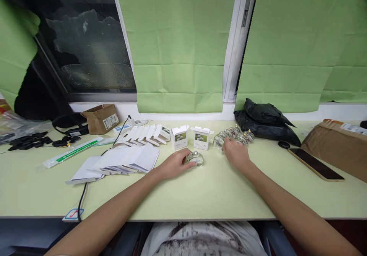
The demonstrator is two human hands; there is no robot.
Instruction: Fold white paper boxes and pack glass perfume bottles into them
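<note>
Left hand (177,164) gripping shiny bauble (196,158), right hand (236,155) at bauble cluster (233,133), grip unclear

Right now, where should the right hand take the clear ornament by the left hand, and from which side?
Best cup the clear ornament by its rounded right side, likely coming from the right. The left hand covers its left edge, the right edge bulges free, and the right hand is on that side, at the ornament cluster.

Glossy, smooth, glass-like ornaments (229,133) shine toward the back edge of the smooth, matt worktop (200,196). Crinkled black plastic bags (262,124) there have a slight sheen. White boxes (201,140) are smooth paperboard; the right edge's carton (334,147), dull cardboard.
</note>
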